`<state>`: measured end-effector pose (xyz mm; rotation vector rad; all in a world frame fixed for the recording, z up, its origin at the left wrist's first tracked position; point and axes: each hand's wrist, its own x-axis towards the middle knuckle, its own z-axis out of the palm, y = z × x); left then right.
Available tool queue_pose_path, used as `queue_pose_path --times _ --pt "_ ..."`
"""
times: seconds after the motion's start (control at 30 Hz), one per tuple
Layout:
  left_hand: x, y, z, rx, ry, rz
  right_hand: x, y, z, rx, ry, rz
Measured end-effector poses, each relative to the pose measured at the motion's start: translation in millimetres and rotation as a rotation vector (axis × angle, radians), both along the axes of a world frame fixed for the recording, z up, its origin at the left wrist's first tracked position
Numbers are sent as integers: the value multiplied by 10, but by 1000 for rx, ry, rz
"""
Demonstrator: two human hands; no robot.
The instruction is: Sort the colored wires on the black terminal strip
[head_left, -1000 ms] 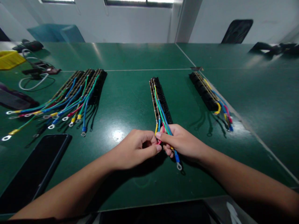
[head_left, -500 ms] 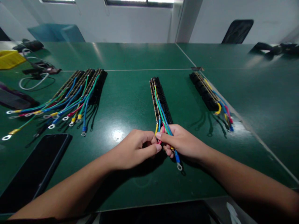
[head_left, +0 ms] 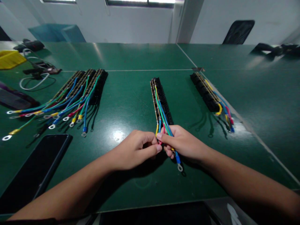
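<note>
A black strip (head_left: 164, 101) with brass rails lies on the green table in front of me, its coloured wires running toward my hands. My right hand (head_left: 181, 142) is closed around the blue, green and other wires near their ends. Below its fingers hangs a blue wire end (head_left: 178, 161) with a ring terminal. My left hand (head_left: 138, 150) pinches the red wire (head_left: 160, 143) between thumb and forefinger, right beside the right thumb. The tip of the red wire is hidden by the fingers.
Several wired strips (head_left: 90, 84) lie side by side at the left, above a black phone (head_left: 35, 168). Another wired strip (head_left: 205, 92) is at the right. A yellow bin (head_left: 11, 59), cables (head_left: 35, 81) and a dark wrapped object (head_left: 16, 97) are at the far left.
</note>
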<state>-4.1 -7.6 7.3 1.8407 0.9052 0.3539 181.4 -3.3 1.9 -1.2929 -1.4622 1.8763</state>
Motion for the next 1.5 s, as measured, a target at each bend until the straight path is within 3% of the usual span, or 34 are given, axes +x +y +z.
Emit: queue_pose_path --times 0.07,0.3,0.57,0.7,0.87,1.13,1.5 --pt "1 2 17 7 -1 -42 1 0 0 6 -3 6" --pt "4 -4 -70 -68 -23 42 5 4 -18 -17 39 12" --pt "1 3 26 25 -7 -41 2 5 14 -9 2 2" --pt "-1 3 -35 -40 -17 39 3 3 -6 -20 28 0" --pt "-13 -7 -53 -137 -75 13 6 5 -26 14 31 8" --pt "-28 5 21 -35 -25 -16 2 -6 14 5 1 9" --pt "-39 11 1 -54 -41 -27 14 2 -22 17 -15 21"
